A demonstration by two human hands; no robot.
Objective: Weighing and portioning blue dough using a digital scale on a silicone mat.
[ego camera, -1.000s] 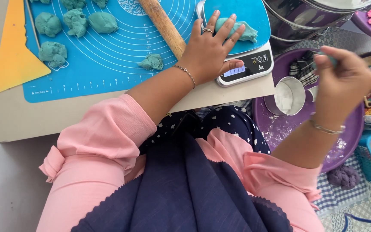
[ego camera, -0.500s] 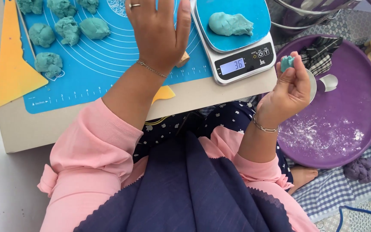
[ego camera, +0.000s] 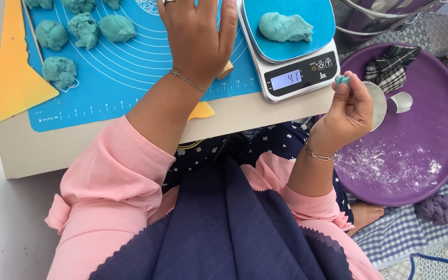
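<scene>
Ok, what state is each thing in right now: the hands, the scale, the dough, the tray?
Left hand: flat, fingers spread, over the blue mat.
Right hand: pinching a small dough bit.
Scale: switched on, display lit.
Dough lump: lying on the scale's platform.
Dough pieces: portioned, apart on the mat.
Purple tray: dusted with flour.

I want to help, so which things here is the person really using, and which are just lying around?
In use:
- dough lump on the kitchen scale
- small dough bit pinched in the right hand
- left hand over the blue mat
- weighed dough pieces

Lying about:
- yellow scraper
- purple tray
- checked cloth
- metal bowl
</scene>
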